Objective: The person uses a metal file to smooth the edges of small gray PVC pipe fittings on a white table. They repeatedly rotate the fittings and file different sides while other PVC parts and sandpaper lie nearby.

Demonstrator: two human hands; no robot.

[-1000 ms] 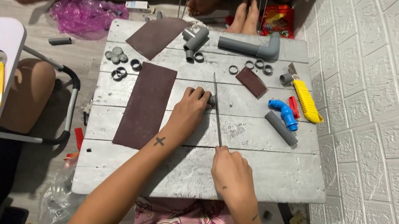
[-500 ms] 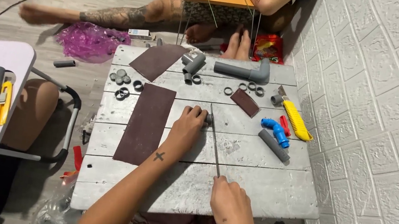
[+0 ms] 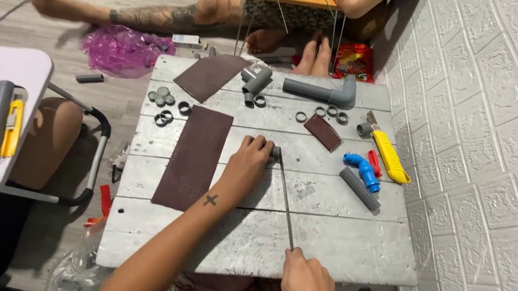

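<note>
Since the earlier pictures the right hand (image 3: pixel 308 288) has drawn back toward the near edge of the table (image 3: pixel 334 242), and the thin blade (image 3: pixel 284 202) now lies longer across the boards, while the left hand (image 3: pixel 247 165) has stayed where it was.

The left hand is curled shut, fingers pinching a small grey ring (image 3: pixel 276 152) against the table top at the blade's far tip. The right hand is closed round the blade's near end at about 6 o'clock from the ring; its fingers are folded under, so how they sit on the handle cannot be told.

At 9 o'clock from the left hand, just beside it, lies a long dark brown sheet of sandpaper (image 3: pixel 194 156). At 10 o'clock a cluster of grey rings (image 3: pixel 163 105) rests near the table's far left corner. At 12 o'clock is a grey pipe with an elbow (image 3: pixel 322 92). At 3 o'clock, well apart, sit a blue elbow fitting (image 3: pixel 363 170), a short grey tube (image 3: pixel 359 188) and a yellow knife (image 3: pixel 390 156). Another person's bare feet (image 3: pixel 316 55) rest beyond the far edge.
</note>
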